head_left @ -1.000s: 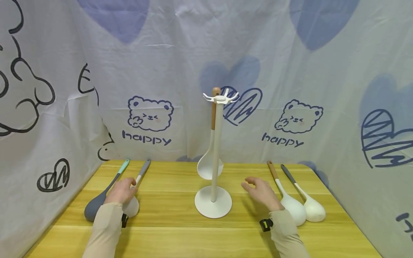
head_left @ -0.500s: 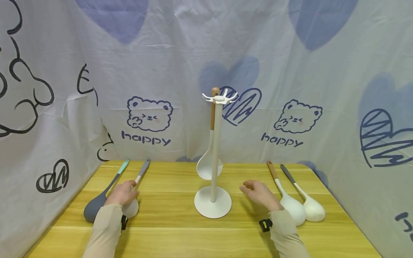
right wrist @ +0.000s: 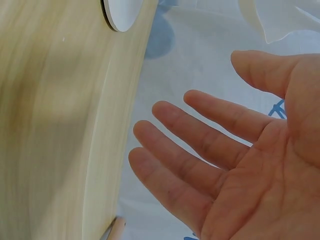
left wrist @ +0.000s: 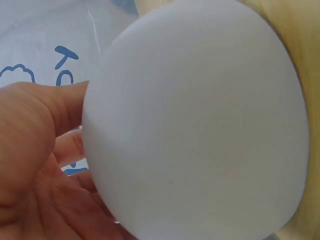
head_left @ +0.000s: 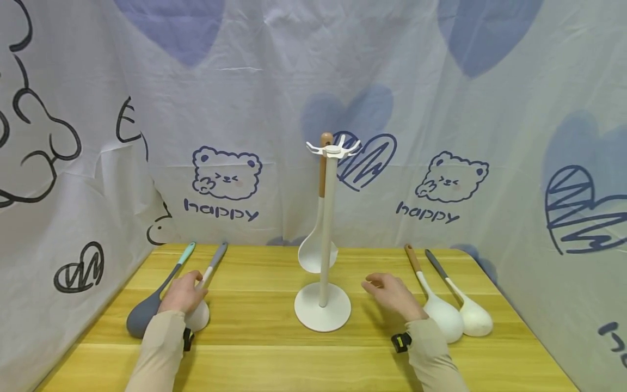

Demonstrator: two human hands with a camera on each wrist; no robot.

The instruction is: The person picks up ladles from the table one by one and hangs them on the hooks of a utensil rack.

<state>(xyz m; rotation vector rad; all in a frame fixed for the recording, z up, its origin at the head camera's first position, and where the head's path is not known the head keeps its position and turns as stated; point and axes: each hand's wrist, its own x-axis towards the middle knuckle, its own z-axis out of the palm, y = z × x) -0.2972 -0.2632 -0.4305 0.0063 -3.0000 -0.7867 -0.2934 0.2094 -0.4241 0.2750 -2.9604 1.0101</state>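
In the head view my left hand (head_left: 183, 294) is over a white ladle (head_left: 198, 317) with a grey handle, fingers loosely bent. The ladle's bowl (left wrist: 200, 125) fills much of the left wrist view and hides the fingertips, so contact is unclear. Left of it lies a dark blue-grey ladle (head_left: 142, 317) with a mint handle end. My right hand (head_left: 394, 296) hovers above the table, holding nothing; its fingers are spread in the right wrist view. Nearest to it is a white ladle (head_left: 444, 318) with a brown handle, then a white ladle (head_left: 475, 318) with a dark grey handle.
A white stand (head_left: 323, 321) with a round base and hooks on top rises mid-table. Behind its pole, a white ladle (head_left: 311, 253) with a wooden handle hangs off the table. The wooden table (head_left: 274, 365) is enclosed by a printed cloth (head_left: 274, 109).
The hands and ladles stay nearly as they were; the whole head view shifts very slightly left. Both hands make only tiny movements.
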